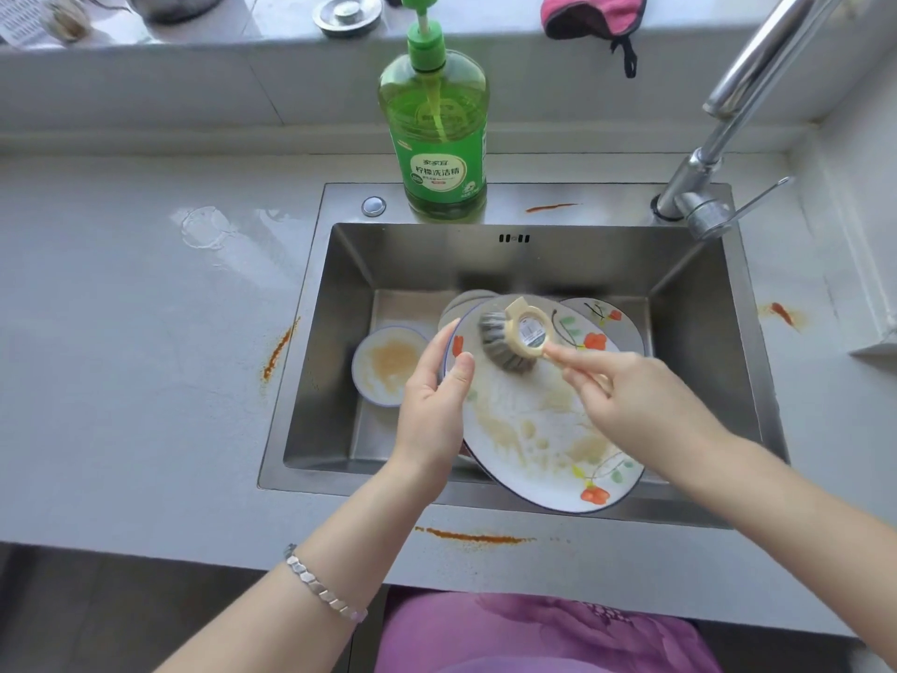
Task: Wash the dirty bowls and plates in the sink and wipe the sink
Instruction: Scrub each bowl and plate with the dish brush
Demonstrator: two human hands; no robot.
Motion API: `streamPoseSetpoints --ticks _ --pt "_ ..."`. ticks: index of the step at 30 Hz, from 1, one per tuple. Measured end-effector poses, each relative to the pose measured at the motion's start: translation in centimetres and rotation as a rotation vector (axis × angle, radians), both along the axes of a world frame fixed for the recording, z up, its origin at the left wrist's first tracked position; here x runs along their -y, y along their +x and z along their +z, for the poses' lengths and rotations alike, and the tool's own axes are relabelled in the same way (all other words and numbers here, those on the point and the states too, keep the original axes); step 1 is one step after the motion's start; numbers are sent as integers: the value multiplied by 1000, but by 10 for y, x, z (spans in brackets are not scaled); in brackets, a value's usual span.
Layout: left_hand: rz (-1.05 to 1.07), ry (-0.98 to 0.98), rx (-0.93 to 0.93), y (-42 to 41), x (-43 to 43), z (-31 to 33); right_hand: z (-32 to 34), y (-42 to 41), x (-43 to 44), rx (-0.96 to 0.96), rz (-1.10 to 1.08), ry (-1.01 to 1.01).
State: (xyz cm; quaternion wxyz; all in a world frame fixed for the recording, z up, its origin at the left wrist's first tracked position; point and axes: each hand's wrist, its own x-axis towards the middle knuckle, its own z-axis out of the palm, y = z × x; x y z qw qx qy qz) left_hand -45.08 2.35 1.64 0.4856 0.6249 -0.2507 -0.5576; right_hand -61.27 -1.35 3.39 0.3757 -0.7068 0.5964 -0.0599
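Observation:
A large flowered plate point(529, 429) smeared with yellowish residue is tilted over the steel sink point(718, 342). My left hand point(434, 395) grips its left rim. My right hand point(631, 400) holds the handle of a scrubbing brush point(514, 340), and the grey bristles rest on the plate's upper part. A small dirty bowl point(388, 364) sits at the sink's left. More plates point(602, 318) lie behind the big one, partly hidden.
A green dish soap bottle point(439, 133) stands on the sink's back rim. The faucet point(723, 153) rises at the back right. Orange sauce stains point(281, 349) mark the grey counter. A drain plug point(347, 12) and pink cloth point(592, 14) lie on the ledge.

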Motion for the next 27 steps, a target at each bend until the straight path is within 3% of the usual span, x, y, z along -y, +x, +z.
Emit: streamPoseSetpoints --ticks 5,9,14,20,25,27 --pt "-9 4 18 3 1 2 2 9 -12 79 81 -9" --pt "-41 -2 29 11 0 4 -4 -6 14 -121 33 -104" --pt "-24 -51 98 25 2 1 -8 -29 10 -294 20 -55" --pt "-136 -41 97 12 -1 -1 -3 -6 12 -141 81 -152" --pt "37 -91 120 22 3 4 -16 -32 7 -353 82 -44" --pt "75 -98 163 24 6 1 -19 -35 -12 -267 91 62"
